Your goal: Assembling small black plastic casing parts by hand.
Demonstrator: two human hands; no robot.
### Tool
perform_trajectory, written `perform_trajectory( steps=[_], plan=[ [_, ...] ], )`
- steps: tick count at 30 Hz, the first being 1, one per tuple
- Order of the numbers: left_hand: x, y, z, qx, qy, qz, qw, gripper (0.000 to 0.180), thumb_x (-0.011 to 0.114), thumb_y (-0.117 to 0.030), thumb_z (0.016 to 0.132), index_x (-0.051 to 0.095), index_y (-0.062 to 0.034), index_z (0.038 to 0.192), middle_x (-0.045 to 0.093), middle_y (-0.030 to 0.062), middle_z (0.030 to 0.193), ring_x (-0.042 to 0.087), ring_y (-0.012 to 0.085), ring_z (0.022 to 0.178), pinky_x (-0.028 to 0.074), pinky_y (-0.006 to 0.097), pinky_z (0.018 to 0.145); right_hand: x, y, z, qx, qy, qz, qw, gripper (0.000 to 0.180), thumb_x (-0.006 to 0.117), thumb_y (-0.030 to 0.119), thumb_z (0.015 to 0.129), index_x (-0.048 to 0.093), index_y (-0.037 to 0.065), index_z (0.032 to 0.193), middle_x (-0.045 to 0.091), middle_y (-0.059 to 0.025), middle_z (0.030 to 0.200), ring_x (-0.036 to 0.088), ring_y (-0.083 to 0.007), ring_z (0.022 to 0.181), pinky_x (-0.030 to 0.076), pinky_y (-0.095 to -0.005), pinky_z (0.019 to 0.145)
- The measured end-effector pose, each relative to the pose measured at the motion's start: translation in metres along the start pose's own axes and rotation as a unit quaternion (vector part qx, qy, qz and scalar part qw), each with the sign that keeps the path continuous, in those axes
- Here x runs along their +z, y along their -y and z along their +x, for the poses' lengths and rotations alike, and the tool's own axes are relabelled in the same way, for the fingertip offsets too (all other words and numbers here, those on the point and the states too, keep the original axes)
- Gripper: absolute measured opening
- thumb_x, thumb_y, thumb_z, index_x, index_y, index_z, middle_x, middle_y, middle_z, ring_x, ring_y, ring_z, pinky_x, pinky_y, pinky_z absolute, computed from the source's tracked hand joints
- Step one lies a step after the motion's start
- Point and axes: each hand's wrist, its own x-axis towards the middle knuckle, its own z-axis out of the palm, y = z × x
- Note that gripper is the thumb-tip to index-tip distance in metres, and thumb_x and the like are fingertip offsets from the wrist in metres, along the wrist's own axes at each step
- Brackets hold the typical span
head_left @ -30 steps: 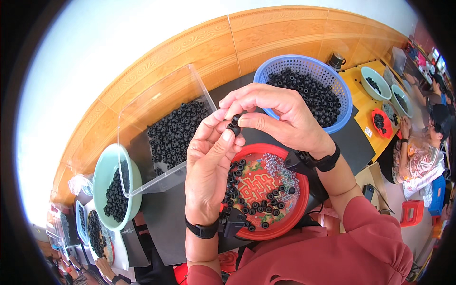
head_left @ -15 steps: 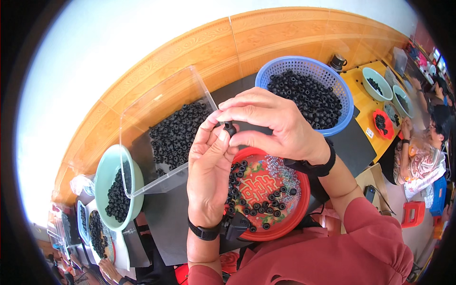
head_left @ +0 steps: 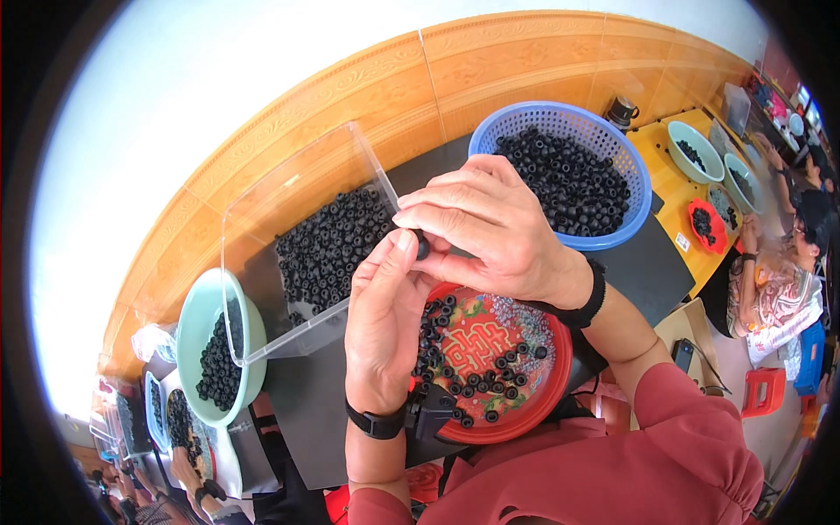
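My left hand [head_left: 385, 324] and my right hand [head_left: 490, 227] meet above a red patterned plate [head_left: 542, 398] that carries several small black rings. Both hands pinch one small black ring [head_left: 422, 245] between their fingertips. The right hand curls over from the right, and the left hand rises from below with its palm turned right. A black band sits on each wrist. Behind the hands stands a clear plastic box [head_left: 289, 201] filled with black rings, tilted toward the left. A blue basket [head_left: 634, 184] of the same rings lies at the back right.
A pale green bowl [head_left: 188, 328] of black rings sits at the left. The dark work mat [head_left: 647, 271] runs along a wooden wall panel. More bowls and a red plate lie on a yellow table [head_left: 674, 188] at the right, where another person sits. Other workers' hands show at lower left.
Both hands have drifted slightly up and toward the clear box, still pinching the small black ring between them. The fingertips have shifted around the ring.
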Motion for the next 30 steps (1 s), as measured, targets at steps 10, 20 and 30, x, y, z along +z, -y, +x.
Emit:
perform_trajectory(
  steps=[10,20,30],
  plan=[
    [-0.001,0.001,-0.001,0.016,0.047,0.027,0.998,0.027,0.053,-0.017,0.097,0.059,0.0020,0.115,0.064,0.0078,0.107,0.060,0.0144,0.098,0.046,0.033,0.092,-0.008,0.003,0.002,0.004,0.040,-0.026,0.999,0.045,0.079,0.025,0.067,0.064,0.004,0.105,0.065,-0.0061,0.103,0.062,-0.0228,0.095,0.043,-0.0403,0.086],
    [-0.011,0.002,0.003,0.006,0.101,0.041,0.994,0.028,0.054,-0.016,0.097,0.060,0.0044,0.115,0.065,0.0099,0.107,0.061,0.0158,0.100,0.045,0.033,0.095,-0.013,-0.002,0.003,-0.008,0.054,-0.008,0.998,0.042,0.077,0.021,0.068,0.064,0.004,0.104,0.065,-0.0064,0.101,0.062,-0.0233,0.094,0.044,-0.0401,0.086],
    [-0.002,0.010,0.004,0.005,0.050,0.053,0.997,0.032,0.054,-0.018,0.097,0.056,0.0060,0.117,0.063,0.0149,0.112,0.060,0.0219,0.104,0.044,0.036,0.096,-0.010,-0.019,-0.002,-0.038,0.070,0.099,0.992,0.028,0.074,0.018,0.072,0.061,0.007,0.094,0.062,-0.0040,0.084,0.059,-0.0230,0.083,0.043,-0.0365,0.084]
  ],
)
